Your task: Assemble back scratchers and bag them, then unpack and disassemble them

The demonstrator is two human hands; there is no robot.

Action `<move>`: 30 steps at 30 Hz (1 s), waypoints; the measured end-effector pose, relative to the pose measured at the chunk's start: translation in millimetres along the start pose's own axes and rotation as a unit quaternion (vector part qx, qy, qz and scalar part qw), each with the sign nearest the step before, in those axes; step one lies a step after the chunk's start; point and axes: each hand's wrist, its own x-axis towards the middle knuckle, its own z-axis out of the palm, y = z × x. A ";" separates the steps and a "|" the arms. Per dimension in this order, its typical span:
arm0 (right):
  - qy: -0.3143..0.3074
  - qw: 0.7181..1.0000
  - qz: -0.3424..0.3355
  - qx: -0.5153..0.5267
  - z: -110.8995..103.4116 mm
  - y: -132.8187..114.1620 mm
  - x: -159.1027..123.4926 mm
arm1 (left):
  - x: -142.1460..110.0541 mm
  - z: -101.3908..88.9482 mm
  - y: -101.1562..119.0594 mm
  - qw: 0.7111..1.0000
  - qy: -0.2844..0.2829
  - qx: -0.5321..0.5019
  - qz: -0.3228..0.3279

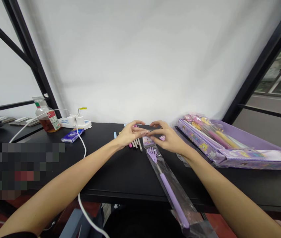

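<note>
My left hand (130,134) and my right hand (168,137) reach forward over the black table (120,172) and meet at their fingertips. Together they pinch a thin dark pen-like stick (148,130) held level between them. Under the left hand lie several pens (136,143), pink, grey and blue. A small purple packet (147,141) sits just below the joined fingers. A purple back scratcher (169,190) in a clear sleeve lies from that packet toward the table's near edge.
A purple tray (249,138) of packaged stationery stands at the right. At the left are a bottle of brown drink (46,117), a white power strip (74,123) with a cable (82,145), and a blue tissue pack (72,135). Black frame bars rise on both sides.
</note>
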 end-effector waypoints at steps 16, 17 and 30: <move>-0.326 0.898 0.279 0.093 -16.1 1.2 -0.1 | -6.8 3.4 -3.8 0.897 -0.029 0.439 0.051; -0.326 0.897 0.280 0.104 -15.4 1.7 -0.2 | -6.6 3.7 -4.4 0.901 -0.035 0.429 0.047; -0.274 0.848 0.339 0.301 -14.9 1.0 4.5 | -3.0 9.5 6.7 0.980 0.088 0.176 0.003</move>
